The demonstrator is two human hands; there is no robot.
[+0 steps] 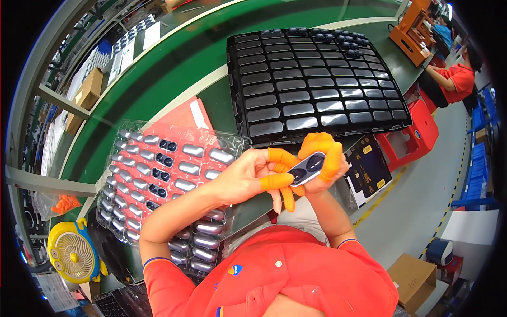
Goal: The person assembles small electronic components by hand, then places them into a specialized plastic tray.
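Note:
Both my hands wear orange finger covers and meet over the bench's front edge. Between them is a small pill-shaped grey case [308,169] with two dark oval recesses, like an earbud case. My right hand [328,168] is closed around it, fingers wrapped along its far side. From the left, my left hand [252,173] pinches its near left end with the thumb and fingers. Under my left forearm lies a clear blister tray [124,127] of several silver pill-shaped cases [192,150]; one column shows dark paired recesses [160,175].
Beyond my hands lies a black pocketed tray [236,105], with several dark pieces [353,46] at its far edge. A pink sheet [182,117] is under the blister tray. Around stand a yellow fan [74,256], red stool [409,137], orange fixture [409,45] and seated person [458,84].

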